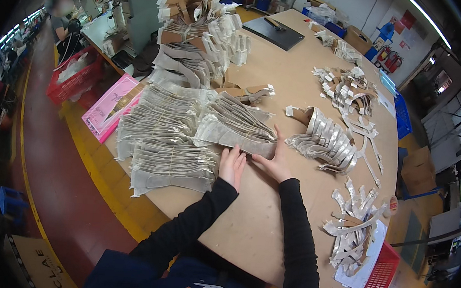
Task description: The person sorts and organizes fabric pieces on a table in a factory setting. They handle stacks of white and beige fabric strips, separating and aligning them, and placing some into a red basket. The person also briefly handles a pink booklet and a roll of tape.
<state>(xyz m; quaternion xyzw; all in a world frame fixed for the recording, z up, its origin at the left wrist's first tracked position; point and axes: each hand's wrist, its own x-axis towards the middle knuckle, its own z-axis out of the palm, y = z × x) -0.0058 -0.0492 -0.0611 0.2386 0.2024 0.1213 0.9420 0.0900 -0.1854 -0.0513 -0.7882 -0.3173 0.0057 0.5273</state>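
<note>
We find two hands at one tied bundle (pixel 237 127) of grey-silver pieces, above the near part of the worktable (pixel 258 229) and against the stacks to its left. The left hand (pixel 231 167) has its fingertips at the bundle's near edge; whether they are clenched or merely resting we cannot tell. The right hand (pixel 274 162) spans the right end, thumb at the near edge and one finger raised along the side, which we read as grasping the bundle. In our judgement, the step in hand is setting or squaring this bundle beside its neighbours; the next move calls for even pressure from both sides, keeping the pieces aligned under their tie.

Counted outward, we record: one loose strap heap (pixel 352 228) at right, too tangled to itemise; one front bundle (pixel 173 166) at left; one row of curved silver pieces (pixel 326 141); one larger bundle (pixel 161 117) behind the front one; at least two rear bundles (pixel 185 66), overlapping; one far strap heap (pixel 350 94); one black board (pixel 275 35) bearing one tool (pixel 274 23). Pieces within each bundle overlap, so we certify no tally of them.
</note>
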